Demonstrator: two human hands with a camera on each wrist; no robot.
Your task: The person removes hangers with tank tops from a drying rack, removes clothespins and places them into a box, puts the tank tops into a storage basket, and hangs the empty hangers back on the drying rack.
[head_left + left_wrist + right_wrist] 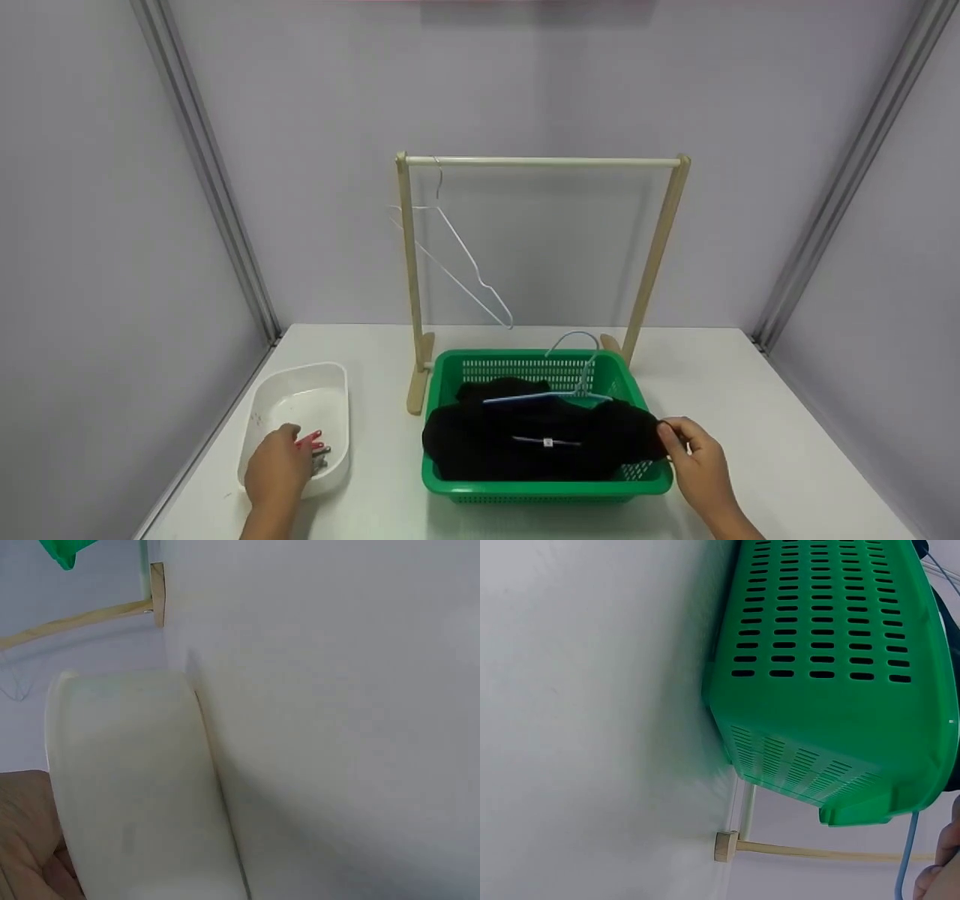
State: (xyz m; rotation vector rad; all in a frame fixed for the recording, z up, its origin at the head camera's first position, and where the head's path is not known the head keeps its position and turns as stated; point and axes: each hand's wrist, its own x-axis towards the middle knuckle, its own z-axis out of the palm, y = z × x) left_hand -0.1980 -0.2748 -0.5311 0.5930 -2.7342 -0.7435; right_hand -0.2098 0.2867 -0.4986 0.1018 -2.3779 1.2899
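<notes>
A black garment (pixel 540 450) lies bunched in a green basket (pixel 547 491), with a light blue hanger (pixel 536 396) on it, hook raised toward the back rim. My right hand (pixel 697 465) pinches the garment's right end between thumb and fingers, just above the basket's right rim. In the right wrist view, the hand's fingers (pixel 949 840) show only at the edge. My left hand (pixel 279 463) reaches into a white tub (pixel 339 390), beside red clothespins (pixel 309 441) and grey ones (pixel 320 459). Its fingertips are mostly hidden; I cannot tell whether they hold one.
Behind the basket stands a wooden rack with a white rail (pixel 547 162). A white wire hanger (pixel 469 259) hangs at the rail's left end. The white table (pixel 382 480) meets grey walls at the back and sides.
</notes>
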